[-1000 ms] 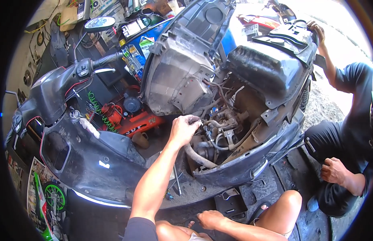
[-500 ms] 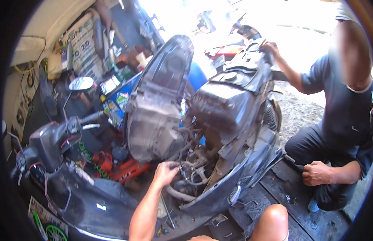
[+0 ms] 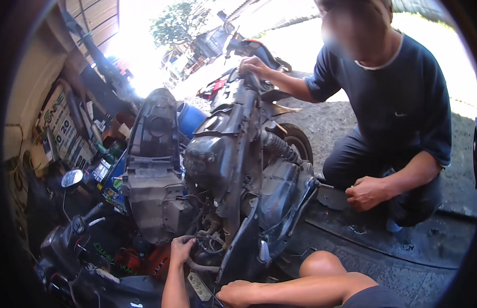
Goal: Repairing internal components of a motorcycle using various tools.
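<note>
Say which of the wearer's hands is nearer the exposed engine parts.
Left. The left hand is close beside the engine parts; the right hand is farther off, lower in the picture.

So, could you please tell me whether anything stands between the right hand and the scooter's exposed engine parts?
Yes, in this view: the thick hose and the lower end of the dark side panel lie between the right hand and the engine parts.

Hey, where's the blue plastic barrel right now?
In the head view, the blue plastic barrel is upper left of centre, just right of the upright dusty black seat section and above the rounded black scooter part.
</note>
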### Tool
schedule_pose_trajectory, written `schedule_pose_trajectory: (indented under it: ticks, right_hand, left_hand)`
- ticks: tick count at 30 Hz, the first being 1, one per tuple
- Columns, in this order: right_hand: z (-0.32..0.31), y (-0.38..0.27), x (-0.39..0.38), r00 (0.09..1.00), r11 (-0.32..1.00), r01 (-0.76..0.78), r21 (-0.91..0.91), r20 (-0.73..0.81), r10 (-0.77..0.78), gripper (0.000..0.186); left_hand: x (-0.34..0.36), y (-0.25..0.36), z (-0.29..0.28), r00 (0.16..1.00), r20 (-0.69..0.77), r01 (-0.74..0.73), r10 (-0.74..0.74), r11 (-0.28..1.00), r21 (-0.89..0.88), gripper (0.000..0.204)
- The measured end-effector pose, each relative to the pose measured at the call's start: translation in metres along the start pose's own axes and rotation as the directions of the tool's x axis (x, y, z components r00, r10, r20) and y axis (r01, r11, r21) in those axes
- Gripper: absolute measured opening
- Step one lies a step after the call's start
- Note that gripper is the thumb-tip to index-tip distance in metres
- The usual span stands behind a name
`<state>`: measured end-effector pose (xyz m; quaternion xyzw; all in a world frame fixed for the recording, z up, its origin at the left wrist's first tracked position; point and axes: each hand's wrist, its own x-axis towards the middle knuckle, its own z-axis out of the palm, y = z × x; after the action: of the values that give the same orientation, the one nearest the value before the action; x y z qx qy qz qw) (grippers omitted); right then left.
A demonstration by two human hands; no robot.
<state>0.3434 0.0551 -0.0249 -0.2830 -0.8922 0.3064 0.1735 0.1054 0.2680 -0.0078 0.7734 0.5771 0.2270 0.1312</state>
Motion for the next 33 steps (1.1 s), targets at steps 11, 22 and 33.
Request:
schedule_pose_trajectory:
  ticks: [11, 22, 33]
  right_hand:
    - [0.016, -0.007, -0.001, 0.990, 0.990, 0.134, -0.033, 0.043, -0.132, 0.024]
    - [0.017, 0.002, -0.010, 0.990, 0.985, 0.134, 0.113, -0.060, -0.128, 0.019]
    - [0.020, 0.004, -0.009, 0.992, 0.999, 0.035, 0.017, 0.119, -0.037, 0.024]
  left_hand:
    - [0.003, 0.008, 0.008, 0.997, 0.008, 0.080, -0.080, 0.996, -0.046, 0.028]
    - [0.003, 0.025, 0.001, 0.988, 0.136, 0.083, -0.077, 0.996, -0.035, 0.038]
    - [0.001, 0.015, -0.001, 0.998, 0.041, 0.041, -0.040, 0.999, -0.018, 0.033]
